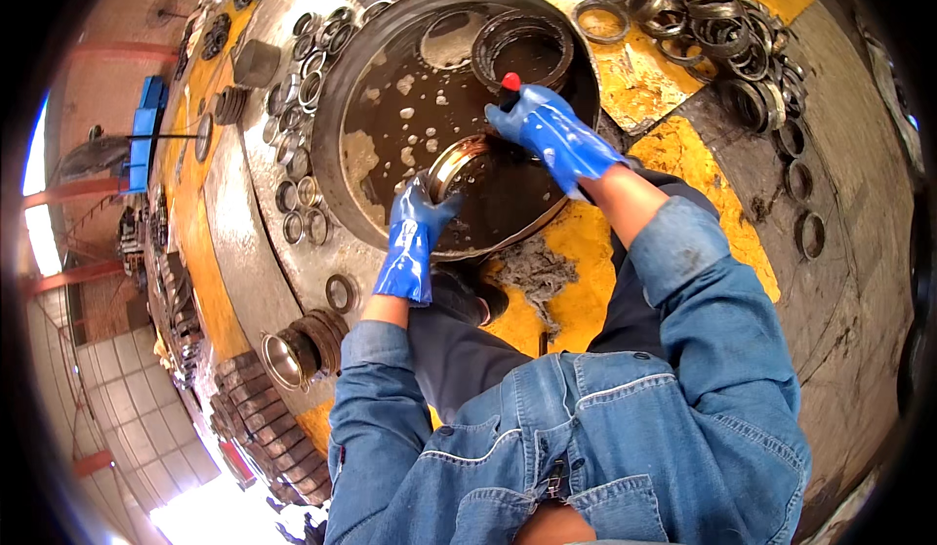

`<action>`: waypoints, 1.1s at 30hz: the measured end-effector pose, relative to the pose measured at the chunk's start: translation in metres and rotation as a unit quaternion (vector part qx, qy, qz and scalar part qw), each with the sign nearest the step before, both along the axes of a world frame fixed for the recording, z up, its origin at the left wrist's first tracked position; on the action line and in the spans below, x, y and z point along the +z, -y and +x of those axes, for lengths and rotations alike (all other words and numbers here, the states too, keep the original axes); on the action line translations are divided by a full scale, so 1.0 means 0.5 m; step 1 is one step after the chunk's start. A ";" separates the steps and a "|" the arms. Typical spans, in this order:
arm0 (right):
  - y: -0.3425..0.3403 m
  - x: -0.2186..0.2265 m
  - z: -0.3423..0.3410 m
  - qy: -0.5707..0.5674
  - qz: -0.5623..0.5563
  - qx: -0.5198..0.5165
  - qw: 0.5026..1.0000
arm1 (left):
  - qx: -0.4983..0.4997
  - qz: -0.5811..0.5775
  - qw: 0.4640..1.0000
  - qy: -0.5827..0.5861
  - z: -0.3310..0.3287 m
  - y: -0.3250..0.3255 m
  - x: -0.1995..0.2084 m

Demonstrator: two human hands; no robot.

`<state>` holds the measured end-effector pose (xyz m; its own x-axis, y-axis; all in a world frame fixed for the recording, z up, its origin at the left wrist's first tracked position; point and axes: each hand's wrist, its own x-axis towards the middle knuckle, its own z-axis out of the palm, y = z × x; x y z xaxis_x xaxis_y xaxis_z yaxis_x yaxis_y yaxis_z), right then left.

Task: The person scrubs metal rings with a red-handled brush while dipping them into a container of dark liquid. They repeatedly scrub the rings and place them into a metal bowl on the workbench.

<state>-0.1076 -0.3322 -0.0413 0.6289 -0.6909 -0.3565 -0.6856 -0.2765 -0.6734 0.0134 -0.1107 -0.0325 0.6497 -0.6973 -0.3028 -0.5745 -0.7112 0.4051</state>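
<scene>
Small metal rings [303, 86] are spread along the left of the bench [234, 223]. A round black pan [390, 125] of dark, foamy liquid sits beside them. Left hand [410, 238], blue-gloved: fingers pinched on the near edge of a metal ring [459, 160] standing in the liquid. Right hand [551, 130], gloved: fingers wrapped round a red-tipped brush [509, 86], just beyond that ring. Larger rings [703, 28] are heaped far right.
</scene>
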 end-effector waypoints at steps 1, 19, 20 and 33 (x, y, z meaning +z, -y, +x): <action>-0.021 0.033 -0.009 0.062 0.000 0.019 0.998 | 0.031 -0.025 0.999 0.008 0.009 -0.035 -0.040; -0.005 -0.063 -0.011 -0.071 0.029 -0.020 0.997 | 0.047 -0.012 0.996 -0.074 -0.005 -0.024 0.000; -0.018 -0.055 -0.009 -0.100 0.003 0.008 0.995 | 0.039 -0.012 0.998 -0.042 -0.005 -0.032 -0.010; 0.007 -0.115 -0.010 -0.136 -0.058 0.033 0.989 | 0.009 -0.083 0.996 -0.012 0.006 0.035 -0.024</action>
<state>-0.1126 -0.3357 -0.0989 0.5655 -0.6986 -0.4385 -0.8148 -0.3909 -0.4281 0.0164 -0.1280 -0.0446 0.6560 -0.7279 -0.1998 -0.5514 -0.6429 0.5317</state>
